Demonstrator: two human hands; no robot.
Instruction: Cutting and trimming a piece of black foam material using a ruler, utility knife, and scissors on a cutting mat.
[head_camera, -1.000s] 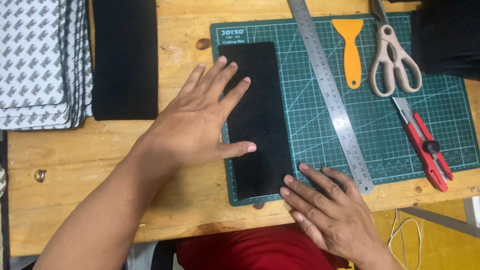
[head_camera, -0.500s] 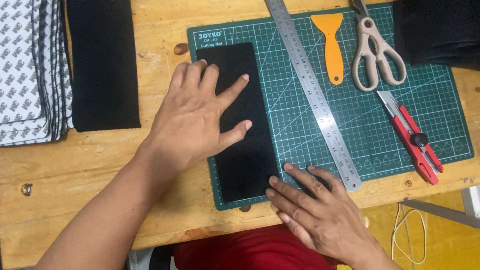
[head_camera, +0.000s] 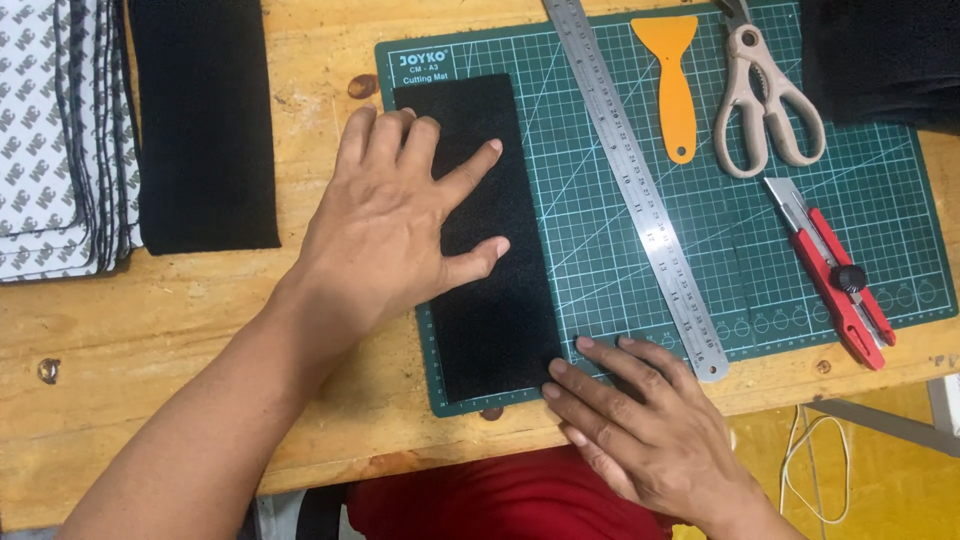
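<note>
Nearest the camera, the right hand (head_camera: 645, 435) lies flat with its fingers spread at the near edge of the green cutting mat (head_camera: 760, 250), fingertips touching the near right corner of a black fabric strip (head_camera: 480, 240) and holding nothing. The strip lies lengthwise on the left part of the mat, its long side running away from the person. Just beyond, the left hand (head_camera: 395, 235) rests palm down on the strip's left half, fingers spread and pressing it flat; the thumb and forefinger point across the black surface toward the right.

To the right of the strip, a steel ruler (head_camera: 635, 185) lies diagonally across the mat, its near end just beside the right hand's fingertips. Farther right lies a red utility knife (head_camera: 835, 275). Toward the far edge of the mat lie an orange scraper (head_camera: 675, 80) and a pair of beige-handled scissors (head_camera: 765, 100).

On the wooden tabletop (head_camera: 180, 330), left of the mat, another black strip (head_camera: 205, 125) lies beside a stack of patterned white sheets (head_camera: 55, 140). A pile of black fabric (head_camera: 880, 55) sits at the far right corner.
</note>
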